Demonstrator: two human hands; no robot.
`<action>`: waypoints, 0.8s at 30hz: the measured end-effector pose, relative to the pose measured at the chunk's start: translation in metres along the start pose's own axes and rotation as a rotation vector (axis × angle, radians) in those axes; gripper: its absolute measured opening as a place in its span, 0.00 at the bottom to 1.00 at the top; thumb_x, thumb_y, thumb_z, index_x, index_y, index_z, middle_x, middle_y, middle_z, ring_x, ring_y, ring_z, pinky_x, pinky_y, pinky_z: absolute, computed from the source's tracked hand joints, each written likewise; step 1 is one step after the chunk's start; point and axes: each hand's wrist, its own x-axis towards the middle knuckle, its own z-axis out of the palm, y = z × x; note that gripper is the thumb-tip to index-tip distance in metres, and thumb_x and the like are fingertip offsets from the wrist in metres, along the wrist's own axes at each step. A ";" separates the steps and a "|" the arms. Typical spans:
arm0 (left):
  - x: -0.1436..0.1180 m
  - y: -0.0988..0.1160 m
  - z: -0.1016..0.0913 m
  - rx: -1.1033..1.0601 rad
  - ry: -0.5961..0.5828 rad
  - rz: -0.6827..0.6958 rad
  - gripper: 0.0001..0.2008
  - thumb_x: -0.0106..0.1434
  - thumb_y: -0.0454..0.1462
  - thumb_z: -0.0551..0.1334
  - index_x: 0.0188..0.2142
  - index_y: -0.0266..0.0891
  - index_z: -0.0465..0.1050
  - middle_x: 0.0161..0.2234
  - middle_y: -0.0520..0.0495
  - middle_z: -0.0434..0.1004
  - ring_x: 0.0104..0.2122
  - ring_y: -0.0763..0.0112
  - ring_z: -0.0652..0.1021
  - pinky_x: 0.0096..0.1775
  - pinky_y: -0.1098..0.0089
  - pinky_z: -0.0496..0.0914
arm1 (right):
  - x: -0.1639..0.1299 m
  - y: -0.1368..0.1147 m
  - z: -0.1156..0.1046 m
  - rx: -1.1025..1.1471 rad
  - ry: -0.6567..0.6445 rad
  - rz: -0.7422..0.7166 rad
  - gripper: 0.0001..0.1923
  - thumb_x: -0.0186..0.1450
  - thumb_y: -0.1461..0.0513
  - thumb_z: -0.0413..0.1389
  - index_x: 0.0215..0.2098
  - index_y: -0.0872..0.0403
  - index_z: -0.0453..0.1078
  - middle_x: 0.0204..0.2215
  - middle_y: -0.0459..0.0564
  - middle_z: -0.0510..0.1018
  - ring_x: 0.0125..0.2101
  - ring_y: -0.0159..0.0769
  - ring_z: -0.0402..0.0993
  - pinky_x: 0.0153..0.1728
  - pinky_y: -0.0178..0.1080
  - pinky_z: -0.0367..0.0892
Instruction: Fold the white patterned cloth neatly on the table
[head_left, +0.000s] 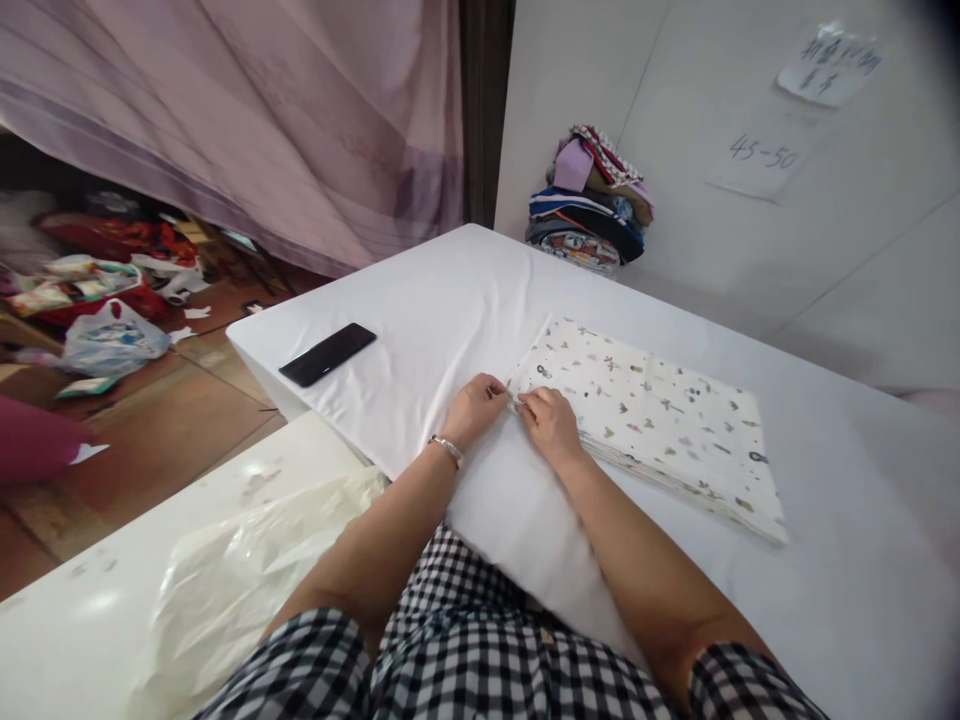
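A folded white cloth with small printed figures lies flat on the white-covered table. My left hand and my right hand meet at the cloth's near left corner, fingers pinched on its edge. A metal bracelet sits on my left wrist. Both forearms reach out over the table from checked sleeves.
A black phone lies on the table to the left. A stack of folded clothes stands at the far edge against the wall. A clear plastic bag rests on a lower white surface at left. Bags and clutter cover the floor.
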 end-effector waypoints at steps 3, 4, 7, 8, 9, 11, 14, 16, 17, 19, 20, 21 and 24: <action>0.001 0.003 -0.002 -0.059 -0.027 -0.008 0.06 0.54 0.37 0.58 0.30 0.39 0.71 0.30 0.51 0.74 0.29 0.73 0.72 0.32 0.72 0.65 | 0.001 0.000 0.002 -0.014 -0.007 0.012 0.11 0.65 0.59 0.50 0.41 0.52 0.72 0.34 0.51 0.72 0.37 0.40 0.63 0.39 0.41 0.59; 0.002 0.003 -0.002 -0.075 -0.035 -0.006 0.06 0.54 0.36 0.57 0.30 0.39 0.71 0.29 0.51 0.74 0.29 0.73 0.72 0.32 0.73 0.65 | 0.001 -0.001 0.002 -0.019 -0.005 0.017 0.10 0.64 0.59 0.50 0.41 0.52 0.71 0.34 0.52 0.72 0.37 0.40 0.63 0.39 0.41 0.59; 0.004 0.002 -0.002 -0.110 -0.054 0.005 0.06 0.53 0.37 0.57 0.29 0.39 0.71 0.28 0.52 0.73 0.28 0.73 0.72 0.32 0.73 0.65 | 0.002 -0.002 0.003 -0.038 0.002 0.034 0.10 0.64 0.60 0.51 0.40 0.52 0.71 0.34 0.52 0.72 0.36 0.40 0.63 0.38 0.40 0.59; 0.004 0.002 -0.001 -0.117 -0.057 0.010 0.06 0.54 0.37 0.57 0.28 0.39 0.71 0.27 0.52 0.73 0.28 0.73 0.72 0.32 0.73 0.65 | 0.003 -0.002 0.003 -0.046 0.002 0.040 0.10 0.64 0.60 0.51 0.40 0.53 0.71 0.33 0.52 0.72 0.36 0.40 0.63 0.38 0.40 0.58; 0.005 0.001 -0.001 -0.120 -0.058 0.016 0.07 0.54 0.38 0.57 0.28 0.39 0.71 0.27 0.52 0.73 0.28 0.73 0.72 0.32 0.73 0.65 | 0.003 -0.002 0.004 -0.054 0.000 0.045 0.09 0.64 0.60 0.50 0.39 0.53 0.71 0.33 0.52 0.72 0.36 0.40 0.63 0.37 0.40 0.58; 0.006 -0.001 0.000 -0.119 -0.044 0.033 0.08 0.55 0.40 0.56 0.28 0.39 0.71 0.27 0.52 0.73 0.28 0.73 0.71 0.31 0.73 0.65 | 0.004 -0.002 0.004 -0.068 -0.001 0.052 0.09 0.65 0.62 0.49 0.38 0.53 0.71 0.32 0.51 0.72 0.35 0.40 0.63 0.37 0.40 0.58; 0.006 -0.003 -0.001 -0.093 0.003 0.045 0.11 0.57 0.43 0.55 0.28 0.39 0.71 0.26 0.52 0.72 0.26 0.73 0.70 0.30 0.73 0.64 | 0.003 -0.001 0.003 -0.045 0.025 0.053 0.10 0.66 0.63 0.47 0.35 0.54 0.70 0.32 0.52 0.71 0.35 0.39 0.63 0.37 0.39 0.58; 0.005 -0.003 -0.003 -0.057 0.037 0.035 0.12 0.57 0.44 0.55 0.28 0.39 0.71 0.26 0.51 0.72 0.26 0.73 0.70 0.29 0.72 0.64 | 0.002 0.000 0.002 -0.001 0.063 0.046 0.11 0.66 0.63 0.45 0.34 0.54 0.69 0.32 0.52 0.71 0.36 0.39 0.64 0.37 0.39 0.58; 0.004 -0.003 -0.004 -0.034 0.043 0.030 0.11 0.57 0.43 0.56 0.28 0.39 0.71 0.26 0.51 0.72 0.25 0.73 0.70 0.29 0.72 0.64 | 0.001 0.000 0.001 0.024 0.082 0.040 0.11 0.67 0.63 0.44 0.34 0.54 0.69 0.33 0.52 0.71 0.36 0.39 0.64 0.38 0.39 0.59; 0.002 -0.003 -0.007 0.020 0.024 0.042 0.09 0.55 0.41 0.57 0.27 0.39 0.71 0.28 0.50 0.73 0.27 0.73 0.71 0.30 0.72 0.64 | -0.001 -0.001 -0.002 0.063 0.114 0.020 0.12 0.67 0.63 0.43 0.35 0.54 0.68 0.33 0.52 0.71 0.37 0.39 0.64 0.38 0.39 0.59; 0.001 -0.003 -0.008 0.048 0.004 0.059 0.08 0.55 0.41 0.57 0.27 0.39 0.72 0.28 0.50 0.74 0.27 0.72 0.71 0.31 0.72 0.64 | -0.001 -0.002 -0.003 0.075 0.123 0.009 0.12 0.67 0.63 0.43 0.36 0.54 0.68 0.34 0.52 0.71 0.37 0.39 0.64 0.38 0.39 0.59; 0.000 -0.003 -0.008 0.075 -0.015 0.078 0.08 0.54 0.40 0.58 0.27 0.39 0.72 0.29 0.50 0.74 0.28 0.72 0.72 0.31 0.72 0.64 | -0.002 -0.003 -0.004 0.081 0.125 -0.003 0.12 0.67 0.63 0.43 0.36 0.54 0.68 0.34 0.52 0.71 0.37 0.39 0.64 0.39 0.39 0.59; 0.000 -0.003 -0.008 0.127 -0.036 0.104 0.07 0.54 0.39 0.57 0.27 0.39 0.72 0.28 0.49 0.74 0.28 0.71 0.72 0.30 0.72 0.63 | -0.003 -0.006 -0.005 0.063 0.070 -0.031 0.13 0.67 0.63 0.43 0.35 0.53 0.68 0.32 0.52 0.71 0.36 0.38 0.64 0.38 0.39 0.59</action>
